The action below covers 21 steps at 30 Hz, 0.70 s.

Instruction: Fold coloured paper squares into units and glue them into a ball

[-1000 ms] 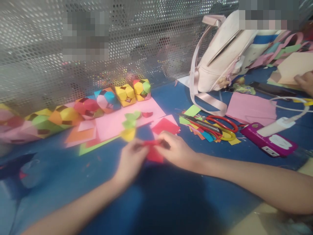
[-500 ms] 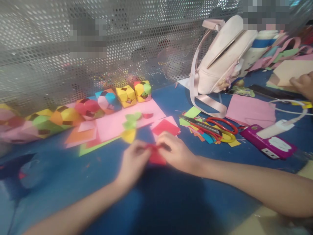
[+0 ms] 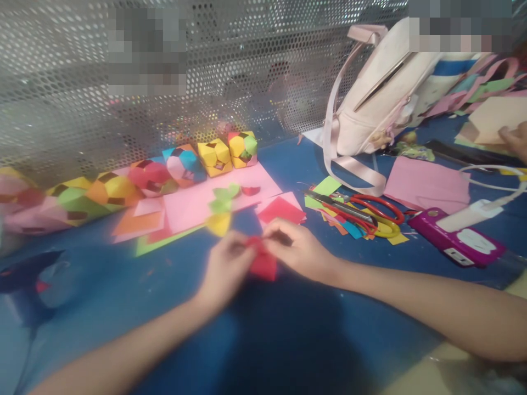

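Note:
Between my hands, low over the blue table, is a small piece of red paper (image 3: 263,266) that looks folded. My left hand (image 3: 230,260) pinches its left upper edge. The fingers of my right hand (image 3: 298,249) are closed on its right upper corner, thumb toward the left thumb. Fingertips cover part of the paper and blur hides the fold. Just beyond my hands lie a red paper square (image 3: 282,210) on pink sheets, and cut leaf-like pieces in yellow (image 3: 218,224) and green (image 3: 222,206).
Several folded paper balls (image 3: 150,176) line the perforated metal panel (image 3: 247,71). Scissors (image 3: 379,211) rest on paper scraps, beside a purple power strip (image 3: 457,237). A pale bag (image 3: 370,99) stands behind. A glue gun (image 3: 28,285) is at left; another person's hand (image 3: 516,140) at right.
The red paper has tilted slightly in my fingers, its lower edge a little further left. The view has shifted a bit; both hands keep their pinch.

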Tool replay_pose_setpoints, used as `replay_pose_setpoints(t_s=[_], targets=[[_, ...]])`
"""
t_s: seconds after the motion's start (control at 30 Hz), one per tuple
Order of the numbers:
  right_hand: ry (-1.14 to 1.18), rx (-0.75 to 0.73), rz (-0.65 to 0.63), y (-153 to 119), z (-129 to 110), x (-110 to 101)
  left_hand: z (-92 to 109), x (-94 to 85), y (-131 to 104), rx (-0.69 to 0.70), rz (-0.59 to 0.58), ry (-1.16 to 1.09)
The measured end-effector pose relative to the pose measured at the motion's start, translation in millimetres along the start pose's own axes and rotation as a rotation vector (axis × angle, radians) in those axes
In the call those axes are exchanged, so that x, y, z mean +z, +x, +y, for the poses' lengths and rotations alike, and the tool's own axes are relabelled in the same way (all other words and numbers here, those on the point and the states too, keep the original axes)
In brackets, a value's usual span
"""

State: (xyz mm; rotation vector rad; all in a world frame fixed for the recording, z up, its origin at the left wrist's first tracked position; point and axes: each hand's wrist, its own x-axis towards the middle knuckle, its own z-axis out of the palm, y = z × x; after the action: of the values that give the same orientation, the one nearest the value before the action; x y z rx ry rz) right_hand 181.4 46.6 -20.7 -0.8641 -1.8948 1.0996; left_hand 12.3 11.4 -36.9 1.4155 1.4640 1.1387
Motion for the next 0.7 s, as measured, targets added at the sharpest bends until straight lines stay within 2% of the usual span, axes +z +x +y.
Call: replay_pose_setpoints(t_s=[0.07,0.13,0.47,0.7], targets=[[0.021,0.069,-0.031,1.3,2.4,0.7,-0.5,-0.3,-0.3,0.031,-0.014,0.000],[0.000,0.061,-0.065,1.9,5.6,1.2,-1.0,-0.7,-0.4,0.045,-0.016,0.007],[-0.297,-0.236,0.003,3.1,9.0,-3.5,4.4,-1.2,-0.9,0.015,-0.064,0.004],[-0.492,-0.361,-0.015,2.3,9.3,-4.6,4.0,-1.3,-0.7,-0.001,-0.107,-0.048]])
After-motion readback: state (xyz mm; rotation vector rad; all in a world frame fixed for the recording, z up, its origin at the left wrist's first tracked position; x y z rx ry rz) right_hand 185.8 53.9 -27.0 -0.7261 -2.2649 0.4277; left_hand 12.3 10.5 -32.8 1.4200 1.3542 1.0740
